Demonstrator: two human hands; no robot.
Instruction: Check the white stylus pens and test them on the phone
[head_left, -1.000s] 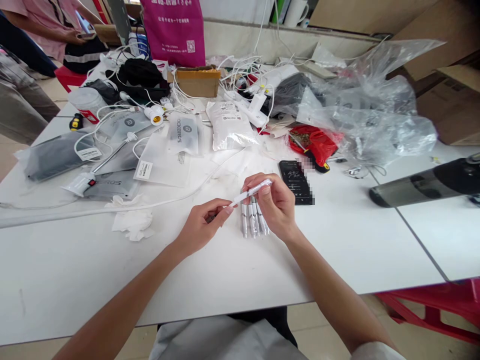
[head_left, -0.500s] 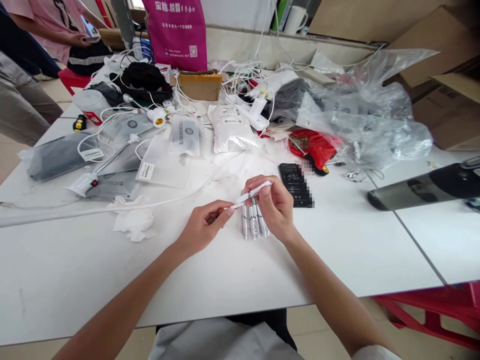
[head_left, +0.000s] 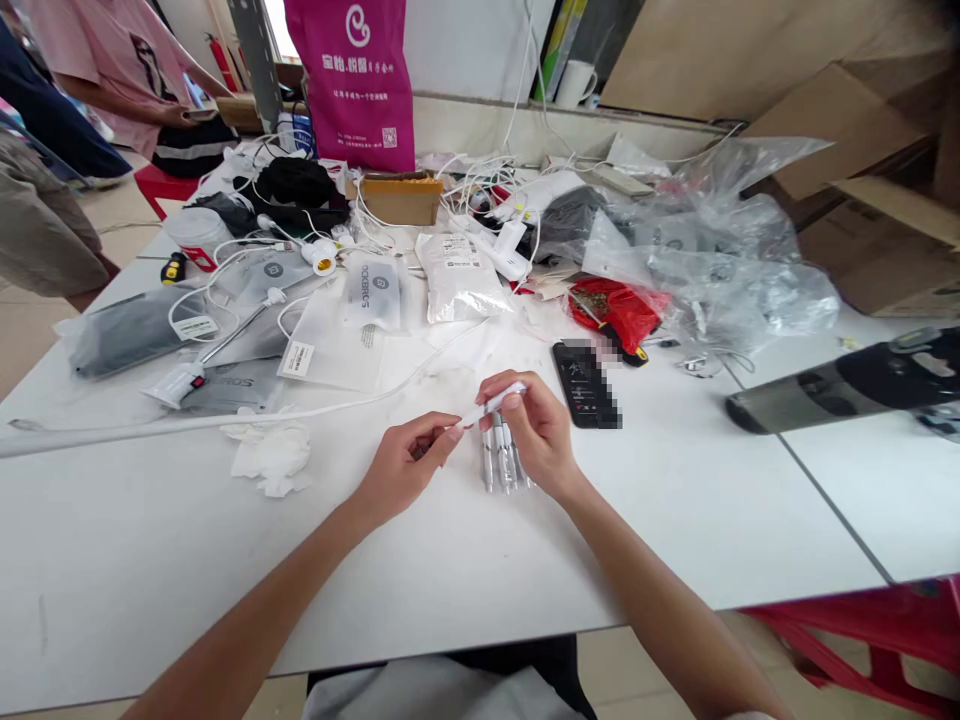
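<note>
Between both hands, above the white table, is a slim white pen (head_left: 489,405) with a dark band, tilted up to the right. My left hand (head_left: 397,468) is closed, thumb and forefinger pinching its lower left end. On the barrel's upper right part, the fingers of my right hand (head_left: 541,438) are closed. Several white and silver pens (head_left: 500,462) in clear wrapping lie side by side on the table just below, partly covered by my right hand. To the right of that hand lies a black phone (head_left: 583,385), its screen partly blurred.
Crumpled tissue (head_left: 268,452) lies left of my hands. A white cable (head_left: 360,403) crosses the table. Behind are packaged pouches (head_left: 373,290), a white parcel (head_left: 461,278), a red bag (head_left: 626,308) and clear plastic (head_left: 720,250). A dark bottle (head_left: 832,385) lies right; people stand far left.
The thin white piece in my left hand and the barrel in my right, visibly offset before, now line up as one pen. My view has tilted up slightly.
</note>
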